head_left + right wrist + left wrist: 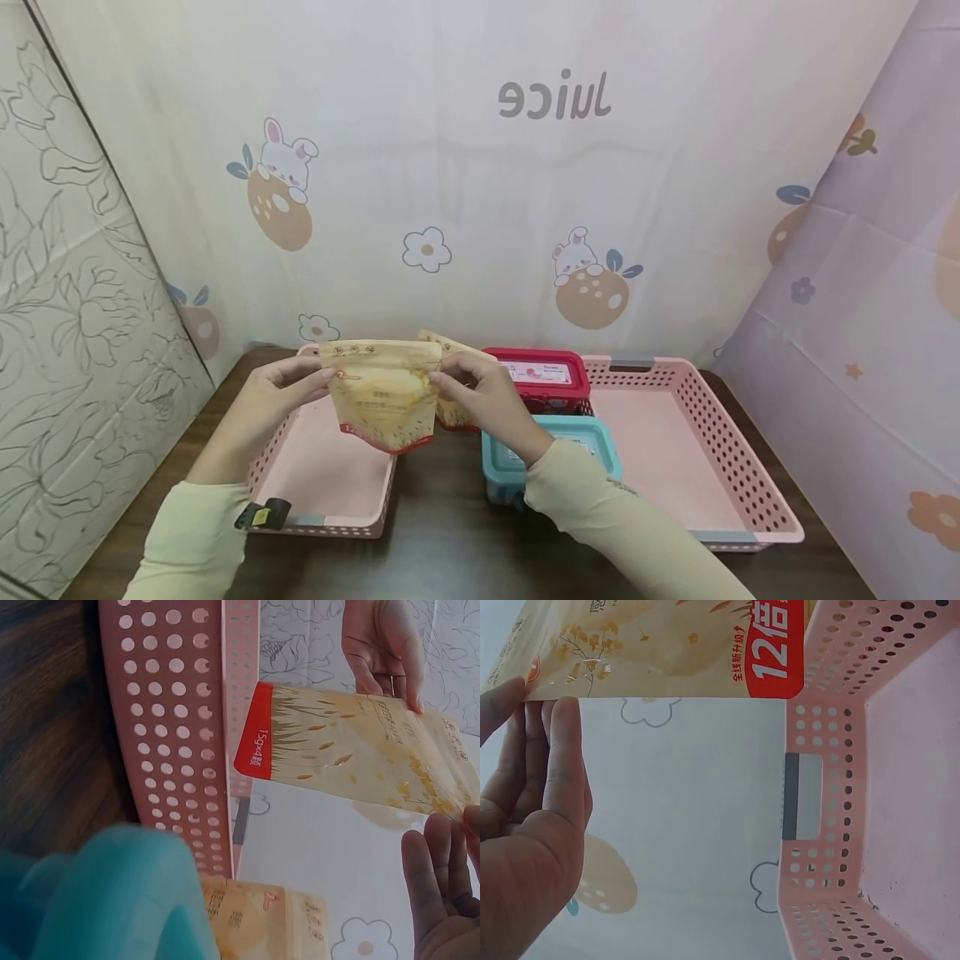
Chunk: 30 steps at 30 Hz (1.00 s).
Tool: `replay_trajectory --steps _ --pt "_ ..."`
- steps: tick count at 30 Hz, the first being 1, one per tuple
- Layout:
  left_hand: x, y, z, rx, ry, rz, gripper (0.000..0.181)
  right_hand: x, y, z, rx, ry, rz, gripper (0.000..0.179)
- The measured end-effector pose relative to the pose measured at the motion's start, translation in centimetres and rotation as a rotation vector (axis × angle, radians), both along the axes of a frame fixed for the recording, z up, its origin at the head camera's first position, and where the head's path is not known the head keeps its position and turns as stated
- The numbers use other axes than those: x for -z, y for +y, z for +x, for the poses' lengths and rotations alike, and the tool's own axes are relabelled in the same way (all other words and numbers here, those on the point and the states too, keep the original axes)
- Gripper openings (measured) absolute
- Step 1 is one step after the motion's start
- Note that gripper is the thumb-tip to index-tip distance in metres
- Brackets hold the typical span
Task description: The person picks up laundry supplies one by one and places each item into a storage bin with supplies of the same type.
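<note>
A yellow-beige snack pouch point(382, 400) with a red bottom edge hangs upright between both hands, over the inner side of the left pink basket point(322, 467). At its upper left edge, my left hand point(255, 408) pinches it between thumb and fingers. My right hand point(498, 404) pinches the upper right edge. In the left wrist view, large "12" print shows on the pouch's red corner. Behind my right hand is a second, similar pouch point(266, 922), largely hidden in the head view by the hand and the first pouch.
A red lidded box point(573, 379) stands beside the second pouch, at the left side of the right pink basket point(742, 442). Nearer me, a teal lidded box point(498, 475) sits under my right forearm. Both baskets rest on a dark wooden table point(442, 542), with printed curtains behind.
</note>
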<state>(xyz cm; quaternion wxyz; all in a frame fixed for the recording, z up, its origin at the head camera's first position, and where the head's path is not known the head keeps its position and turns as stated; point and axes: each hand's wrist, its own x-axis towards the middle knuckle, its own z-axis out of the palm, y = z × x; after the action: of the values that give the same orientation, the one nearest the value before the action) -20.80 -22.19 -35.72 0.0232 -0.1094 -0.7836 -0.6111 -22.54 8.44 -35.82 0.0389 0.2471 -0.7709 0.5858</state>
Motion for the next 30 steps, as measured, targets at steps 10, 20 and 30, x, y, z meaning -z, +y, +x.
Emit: replay_trajectory --steps 10,20,30 --pt "0.0 -1.5 0.6 -0.092 -0.009 -0.027 0.05 -0.1 -2.3 0.0 0.019 0.027 0.003 0.017" --pt "-0.1 -2.5 1.2 -0.139 -0.051 -0.053 0.053 0.3 -4.0 -0.4 0.028 0.032 -0.046 0.018" --pt "0.0 -3.1 1.1 -0.191 -0.04 0.002 0.049 1.0 -5.3 -0.7 0.057 0.004 -0.059 0.012"
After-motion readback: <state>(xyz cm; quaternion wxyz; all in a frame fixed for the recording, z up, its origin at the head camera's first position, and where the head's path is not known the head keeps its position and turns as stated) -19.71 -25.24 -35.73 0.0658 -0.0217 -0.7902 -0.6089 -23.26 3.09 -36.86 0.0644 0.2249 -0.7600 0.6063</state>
